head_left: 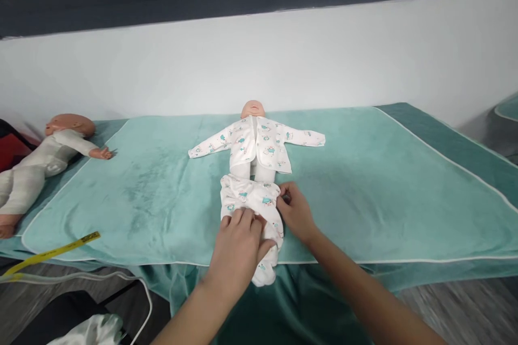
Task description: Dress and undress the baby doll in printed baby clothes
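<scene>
A baby doll lies on its back in the middle of a teal blanket, head toward the wall. It wears an open white printed shirt with sleeves spread out. White printed trousers are bunched around its legs. My left hand lies over the trouser legs near the feet, fingers curled onto the cloth. My right hand pinches the waistband at the doll's right-hand side. One trouser foot hangs over the blanket's front edge.
A second doll in a plain grey-white suit lies at the left end. A yellow measuring tape crosses the front left corner. A white wall runs behind. Dark objects and white cloth sit below at left.
</scene>
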